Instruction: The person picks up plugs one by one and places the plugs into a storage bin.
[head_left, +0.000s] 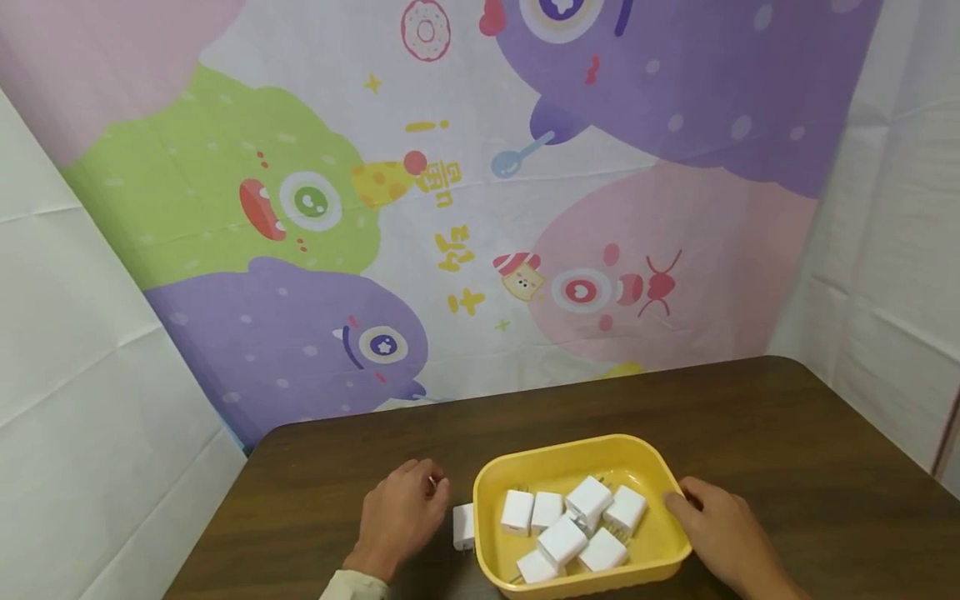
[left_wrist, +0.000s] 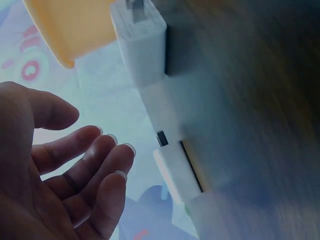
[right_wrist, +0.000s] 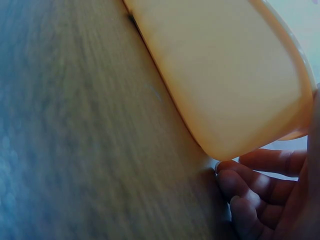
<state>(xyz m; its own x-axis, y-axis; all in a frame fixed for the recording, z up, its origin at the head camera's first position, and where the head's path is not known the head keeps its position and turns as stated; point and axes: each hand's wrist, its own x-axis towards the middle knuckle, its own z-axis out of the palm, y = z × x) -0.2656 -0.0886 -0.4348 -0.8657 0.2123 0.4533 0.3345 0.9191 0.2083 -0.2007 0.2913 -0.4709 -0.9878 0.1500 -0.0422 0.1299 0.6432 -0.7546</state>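
A yellow plastic basket (head_left: 486, 492) stands on the table, holding several white charger plugs (head_left: 517, 510) with metal prongs. My right hand (head_left: 723, 525) grips its right side, thumb over the rim; in the right wrist view the curled fingers (right_wrist: 250, 195) are against the outer wall. My left hand (head_left: 401, 508) hovers left of the basket, fingers loosely bent and holding nothing. A charger plug (head_left: 463, 527) sits between that hand and the basket. The left wrist view has two charger plugs on the table, a nearer one (left_wrist: 142, 47) and a farther one (left_wrist: 177, 170), both apart from the fingers.
The dark wooden table (head_left: 750, 425) has rounded back corners. Behind it hangs a cloth (head_left: 465, 350) printed with cartoon monsters. White sheets (head_left: 97, 400) close off the left and right sides.
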